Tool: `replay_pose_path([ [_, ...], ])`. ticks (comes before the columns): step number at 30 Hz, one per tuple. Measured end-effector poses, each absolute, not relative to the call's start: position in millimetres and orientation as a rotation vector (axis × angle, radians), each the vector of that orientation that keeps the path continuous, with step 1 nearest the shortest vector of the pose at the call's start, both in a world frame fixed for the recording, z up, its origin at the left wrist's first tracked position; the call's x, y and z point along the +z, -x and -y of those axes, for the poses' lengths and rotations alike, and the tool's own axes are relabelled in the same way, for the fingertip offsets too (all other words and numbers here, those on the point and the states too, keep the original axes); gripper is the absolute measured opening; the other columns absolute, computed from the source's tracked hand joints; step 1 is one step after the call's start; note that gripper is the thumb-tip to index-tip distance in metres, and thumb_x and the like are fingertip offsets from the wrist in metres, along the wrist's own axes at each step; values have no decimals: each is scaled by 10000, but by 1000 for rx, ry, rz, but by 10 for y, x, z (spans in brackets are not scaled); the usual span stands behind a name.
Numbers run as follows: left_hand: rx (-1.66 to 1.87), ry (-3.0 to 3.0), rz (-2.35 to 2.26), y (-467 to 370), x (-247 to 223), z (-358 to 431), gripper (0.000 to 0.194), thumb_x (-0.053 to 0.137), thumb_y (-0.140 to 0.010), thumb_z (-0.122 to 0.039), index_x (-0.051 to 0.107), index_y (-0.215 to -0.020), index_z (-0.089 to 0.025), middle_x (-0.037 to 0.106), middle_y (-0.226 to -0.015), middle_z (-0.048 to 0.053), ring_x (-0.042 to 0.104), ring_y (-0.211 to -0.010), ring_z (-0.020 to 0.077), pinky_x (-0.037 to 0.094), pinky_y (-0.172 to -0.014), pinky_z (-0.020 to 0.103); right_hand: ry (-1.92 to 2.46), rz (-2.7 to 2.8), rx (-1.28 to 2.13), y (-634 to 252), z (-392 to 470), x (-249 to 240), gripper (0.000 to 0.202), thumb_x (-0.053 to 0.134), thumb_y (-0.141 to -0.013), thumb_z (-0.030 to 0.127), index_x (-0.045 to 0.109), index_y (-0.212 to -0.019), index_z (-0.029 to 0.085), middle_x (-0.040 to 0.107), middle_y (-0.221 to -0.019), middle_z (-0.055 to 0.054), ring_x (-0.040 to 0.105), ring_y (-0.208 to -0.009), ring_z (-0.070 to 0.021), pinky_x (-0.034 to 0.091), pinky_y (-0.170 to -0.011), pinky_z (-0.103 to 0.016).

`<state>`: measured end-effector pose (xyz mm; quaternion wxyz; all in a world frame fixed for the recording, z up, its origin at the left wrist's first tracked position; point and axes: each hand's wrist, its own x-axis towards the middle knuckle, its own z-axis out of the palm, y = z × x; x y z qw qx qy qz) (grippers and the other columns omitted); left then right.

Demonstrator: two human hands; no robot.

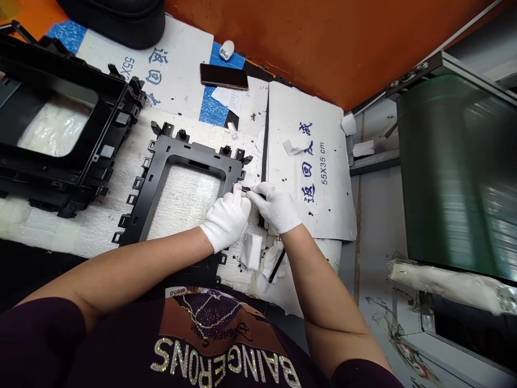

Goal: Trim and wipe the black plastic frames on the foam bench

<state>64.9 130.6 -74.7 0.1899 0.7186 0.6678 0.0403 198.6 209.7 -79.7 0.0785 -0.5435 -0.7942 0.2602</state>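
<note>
A black plastic frame (150,196) with clips along its edges lies flat in front of me, its large opening showing the white padding below. My left hand (228,218), in a white glove, is closed over the frame's right side, fingertips at the edge. Just to its right, my gloved right hand (277,207) pinches a slim dark tool (255,192) whose tip meets that same edge. The tool is mostly covered by fingers, so its exact kind is unclear. My forearm hides part of the frame's near end.
Stacked black plastic housings (115,134) stand at the left. A phone (224,76) lies at the back near a white wad (226,50). Marked white foam board (319,178) covers the right, with dark scraps. A black pen (277,265) lies near a white block (252,251). A green belt (448,172) is farther right.
</note>
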Motion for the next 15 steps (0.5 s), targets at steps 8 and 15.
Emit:
replay_pose_path([
  [8, -13, -2005, -1914, -668, -640, -1299, 347, 429, -960, -160, 622, -1248, -151, 469, -1555, 208, 654, -973, 262, 584, -742, 397, 1682, 2274, 835, -1936, -2015, -771, 212, 627, -896, 351, 619, -727, 224, 720, -834, -23, 670, -797, -187, 478, -708, -288],
  [15, -94, -1977, -1865, -637, -550, -1322, 362, 435, -960, -167, 602, -1280, -141, 409, -1604, 195, 653, -1011, 270, 586, -752, 390, 1792, 2254, 715, -1877, -1904, -782, 208, 613, -914, 352, 630, -747, 230, 721, -837, -29, 668, -773, -197, 459, -679, -288],
])
